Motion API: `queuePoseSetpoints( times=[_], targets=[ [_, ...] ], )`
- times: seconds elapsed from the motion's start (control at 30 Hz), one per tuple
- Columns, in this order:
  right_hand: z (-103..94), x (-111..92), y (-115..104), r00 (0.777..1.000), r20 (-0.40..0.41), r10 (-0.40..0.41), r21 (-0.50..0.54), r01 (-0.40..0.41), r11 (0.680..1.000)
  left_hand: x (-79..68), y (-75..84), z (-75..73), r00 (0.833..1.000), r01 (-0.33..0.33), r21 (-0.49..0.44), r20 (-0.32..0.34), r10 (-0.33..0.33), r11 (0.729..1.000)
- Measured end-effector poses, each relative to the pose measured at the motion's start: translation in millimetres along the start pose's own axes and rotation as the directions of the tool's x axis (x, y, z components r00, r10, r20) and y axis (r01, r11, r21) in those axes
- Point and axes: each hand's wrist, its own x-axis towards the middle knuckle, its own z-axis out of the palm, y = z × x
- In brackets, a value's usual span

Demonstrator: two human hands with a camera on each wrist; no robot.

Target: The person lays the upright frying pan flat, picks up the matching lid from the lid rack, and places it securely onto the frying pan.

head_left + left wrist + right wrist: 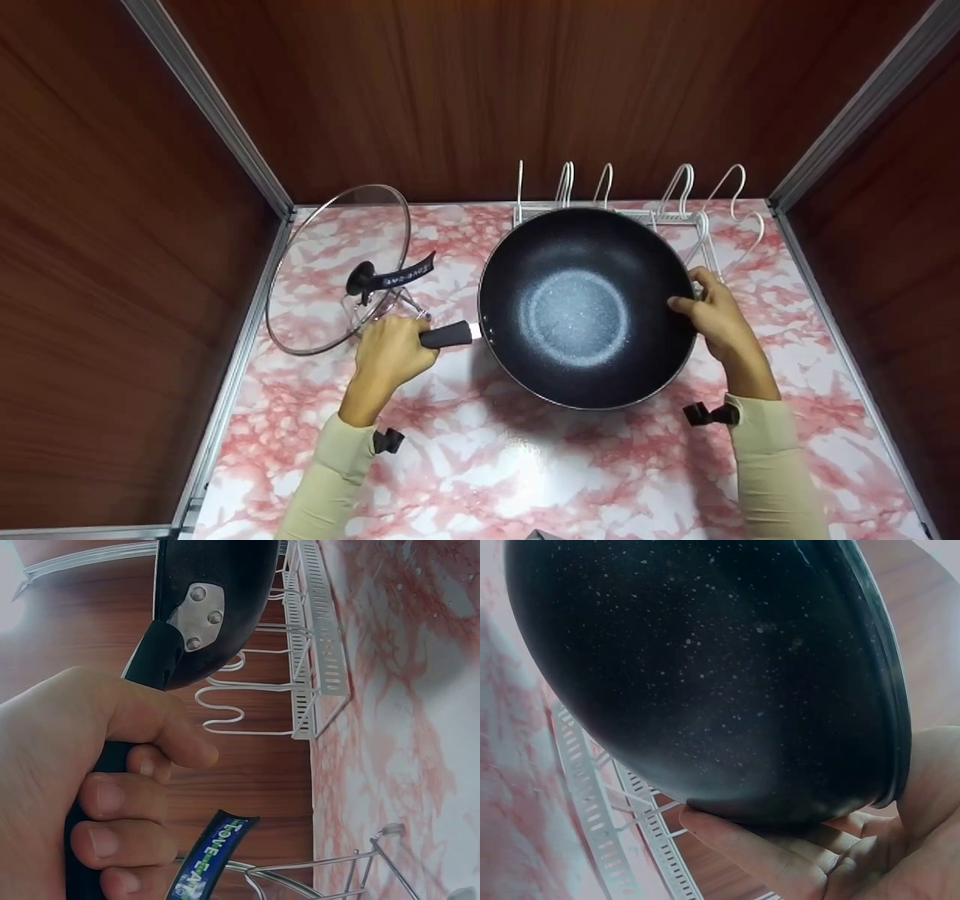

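A deep black wok [577, 315] with a speckled, paler base hangs above the tabletop, its inside facing the head camera. My left hand [394, 349] grips its black handle [446, 335]; in the left wrist view the fingers curl round that handle [154, 652] below a riveted metal bracket [201, 617]. On the opposite side, my right hand [712, 315] holds the rim, thumb over the inner edge. The right wrist view shows its fingers [750, 851] against the speckled outer wall [705, 675]. Part of the white rack behind is hidden by the wok.
A white wire rack [679, 217] with curved hooks stands at the back wall. Left of the wok, a glass lid [337, 225] with a black knob [361, 278] and a printed strip [409, 274] leans on a metal stand [409, 300]. Brown wood-grain walls [465, 97] enclose the marbled table [480, 480].
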Motion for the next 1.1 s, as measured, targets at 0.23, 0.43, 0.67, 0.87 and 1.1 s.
queuePoseSetpoints(
  times=[0.23, 0.43, 0.67, 0.87, 1.1],
  targets=[
    [1.9, 0, 5, 1.000, 0.011, 0.005, -0.003, -0.005, 1.000, -1.0, -2.1, 4.7, 1.000, 0.003, -0.003, 0.021, -0.003, 1.000],
    [2.8, -1, 9, 0.999, 0.027, 0.024, -0.005, -0.024, 1.000, -2.1, -3.8, 8.2, 1.000, -0.002, -0.011, 0.014, 0.002, 1.000],
    [3.2, 0, 16, 0.999, 0.040, 0.015, -0.028, -0.014, 1.000, -3.6, -5.7, 13.0, 1.000, -0.015, -0.013, 0.011, 0.015, 1.000],
    [3.9, -1, 21, 0.999, 0.038, 0.033, -0.044, -0.031, 0.999, -4.7, -6.0, 15.5, 0.999, 0.006, -0.010, 0.034, -0.006, 1.000],
    [4.6, -4, 26, 0.998, 0.041, 0.045, -0.051, -0.043, 0.998, -6.8, -6.9, 17.9, 0.999, 0.006, -0.007, 0.043, -0.006, 1.000]
  ],
)
